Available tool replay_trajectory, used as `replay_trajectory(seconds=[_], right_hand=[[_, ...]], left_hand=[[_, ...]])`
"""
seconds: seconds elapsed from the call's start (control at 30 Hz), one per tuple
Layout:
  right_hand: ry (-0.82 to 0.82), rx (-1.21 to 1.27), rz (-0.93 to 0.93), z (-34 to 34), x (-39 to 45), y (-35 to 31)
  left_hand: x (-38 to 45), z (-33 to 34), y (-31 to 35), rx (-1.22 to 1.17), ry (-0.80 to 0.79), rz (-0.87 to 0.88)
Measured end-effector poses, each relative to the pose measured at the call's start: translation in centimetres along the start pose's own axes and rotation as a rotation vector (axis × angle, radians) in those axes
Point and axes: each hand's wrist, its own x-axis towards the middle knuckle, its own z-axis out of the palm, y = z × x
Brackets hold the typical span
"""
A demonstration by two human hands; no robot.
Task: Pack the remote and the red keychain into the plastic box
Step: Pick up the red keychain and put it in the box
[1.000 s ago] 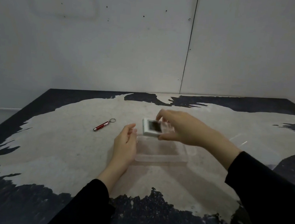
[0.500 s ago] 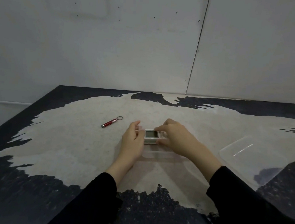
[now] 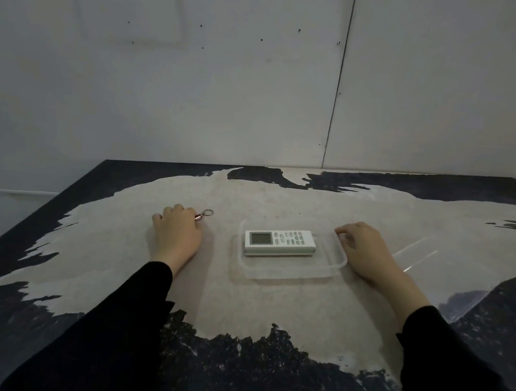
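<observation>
The white remote (image 3: 279,242) lies flat inside the clear plastic box (image 3: 286,271), screen end to the left. My right hand (image 3: 367,254) rests against the box's right end, fingers curled on its far right corner. Left of the box, my left hand (image 3: 176,234) lies on the table with its fingers closed over the red keychain (image 3: 199,216). Only the keychain's tip and its metal ring show past my fingers; the rest is hidden.
A clear lid (image 3: 417,255) lies flat on the table right of my right hand. The table (image 3: 237,305) is pale with dark patches; its left edge runs diagonally at the left. A grey wall stands close behind it.
The remote has gone from both hands down into the box and been let go. My left hand moved left onto the keychain; my right hand shifted to the box's right end.
</observation>
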Motion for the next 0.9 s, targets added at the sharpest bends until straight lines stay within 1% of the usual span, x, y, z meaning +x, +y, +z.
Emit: replay_trajectory(seconds=[0.07,0.13,0.27,0.3,0.37,0.43,0.47,0.53,0.6,0.67,0.77,0.9], right_hand=[[-0.006,-0.018,-0.002,0.2,-0.1,0.0],[-0.009,-0.033,-0.006,0.4,-0.1,0.1],[0.018,0.000,0.015,0.3,0.2,0.2],[0.054,0.034,0.035,0.0,0.2,-0.1],[0.183,0.142,0.037,-0.8,0.3,-0.8],[0.287,0.288,-0.040,-1.9,0.0,-1.8],[0.279,0.366,-0.088,-2.4,-0.3,-2.5],[0.168,0.462,-0.172,-2.8,-1.0,-4.0],[0.052,0.465,-0.225,-2.6,-1.7,-5.2],[0.011,0.477,-0.260,-2.4,-1.9,-5.7],[-0.015,0.537,-0.269,-2.6,-1.8,-5.7],[-0.187,0.680,-0.242,-2.3,-2.1,-6.0]], left_hand=[[0.5,-0.2,0.1,-0.021,0.031,0.023],[0.8,-0.7,0.5,-0.093,0.049,0.022],[0.5,-2.7,2.7,-0.358,0.073,0.032],[0.2,-3.3,3.4,-0.428,0.067,0.060],[-0.4,-4.6,5.0,-0.552,0.036,0.144],[-1.3,-5.8,6.6,-0.663,-0.006,0.229],[-1.7,-6.4,7.4,-0.707,-0.028,0.264],[-2.6,-7.4,8.9,-0.772,-0.077,0.321],[-3.4,-8.1,10.2,-0.801,-0.119,0.371],[-4.0,-8.3,11.0,-0.797,-0.149,0.413],[-4.5,-8.1,11.4,-0.804,-0.170,0.421],[-4.6,-7.8,11.1,-0.808,-0.184,0.404]])
